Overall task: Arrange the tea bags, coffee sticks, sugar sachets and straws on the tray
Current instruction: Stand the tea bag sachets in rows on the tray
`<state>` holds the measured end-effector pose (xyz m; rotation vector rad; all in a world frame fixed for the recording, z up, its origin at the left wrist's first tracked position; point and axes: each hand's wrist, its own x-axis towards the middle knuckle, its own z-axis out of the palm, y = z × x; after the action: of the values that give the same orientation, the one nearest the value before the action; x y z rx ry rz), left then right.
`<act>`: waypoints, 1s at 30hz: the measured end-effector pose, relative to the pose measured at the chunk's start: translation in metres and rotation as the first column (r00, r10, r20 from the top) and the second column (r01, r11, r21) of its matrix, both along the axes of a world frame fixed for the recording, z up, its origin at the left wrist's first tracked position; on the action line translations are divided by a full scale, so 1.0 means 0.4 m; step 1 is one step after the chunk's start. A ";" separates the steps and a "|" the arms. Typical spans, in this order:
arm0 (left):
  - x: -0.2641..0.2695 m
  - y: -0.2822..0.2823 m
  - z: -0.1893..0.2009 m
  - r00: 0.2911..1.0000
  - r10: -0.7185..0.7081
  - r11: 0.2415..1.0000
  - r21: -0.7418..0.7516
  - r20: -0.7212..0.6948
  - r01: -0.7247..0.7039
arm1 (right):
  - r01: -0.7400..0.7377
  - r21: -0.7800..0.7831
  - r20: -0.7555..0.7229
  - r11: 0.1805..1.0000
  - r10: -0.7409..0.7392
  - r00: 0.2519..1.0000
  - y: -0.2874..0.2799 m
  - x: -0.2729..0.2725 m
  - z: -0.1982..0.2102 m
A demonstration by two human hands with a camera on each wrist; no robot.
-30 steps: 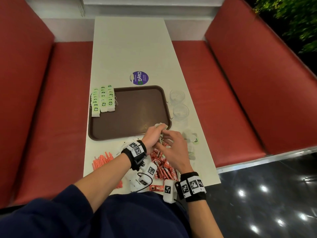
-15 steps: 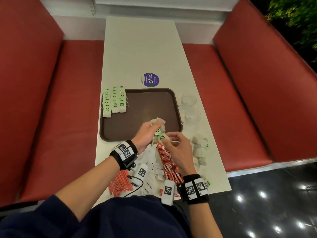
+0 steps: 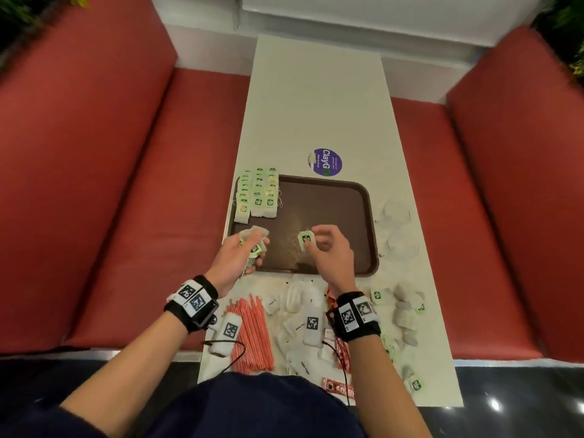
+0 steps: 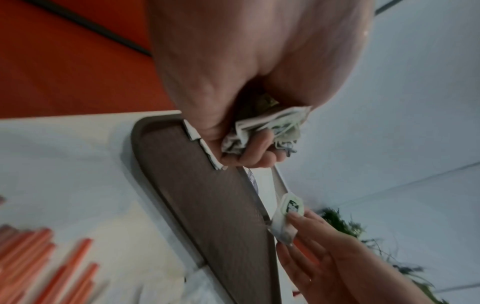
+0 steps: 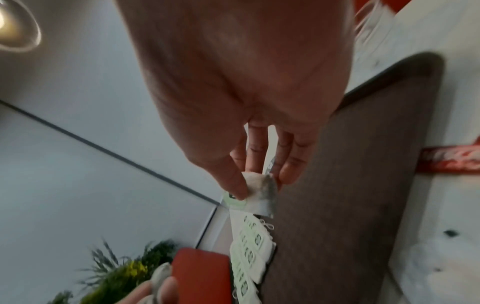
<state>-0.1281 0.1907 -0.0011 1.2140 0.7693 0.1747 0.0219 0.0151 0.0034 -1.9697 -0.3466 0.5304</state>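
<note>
A brown tray (image 3: 331, 197) lies on the white table, with rows of green-tagged tea bags (image 3: 257, 197) laid over its far left corner. My left hand (image 3: 249, 248) hovers over the tray's near left part and grips a bunch of tea bags (image 4: 262, 127). Over the tray's middle, my right hand (image 3: 316, 245) pinches a single tea bag (image 3: 306, 240) by thumb and fingers (image 5: 235, 185). Orange straws (image 3: 252, 333), white sugar sachets (image 3: 297, 330) and red coffee sticks (image 3: 338, 387) lie near the table's front edge.
More loose tea bags (image 3: 404, 308) lie on the table at the right front. Two clear glass cups (image 3: 398, 229) stand right of the tray. A purple round sticker (image 3: 325, 162) sits beyond it. Red bench seats flank the table.
Both hands rose from the pile at the tray's near edge and moved apart over the tray. The right hand now holds one tea bag separate from the left hand's bunch.
</note>
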 end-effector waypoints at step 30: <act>-0.050 0.147 -0.039 0.984 0.177 0.984 -0.022 -0.018 -0.177 | -0.172 -0.212 0.110 0.962 0.199 0.974 0.442 0.064 -0.204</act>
<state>-0.1483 0.2494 -0.0169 1.1257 0.8911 0.3019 0.0476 0.1918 -0.0782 -2.1866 -0.5842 0.5766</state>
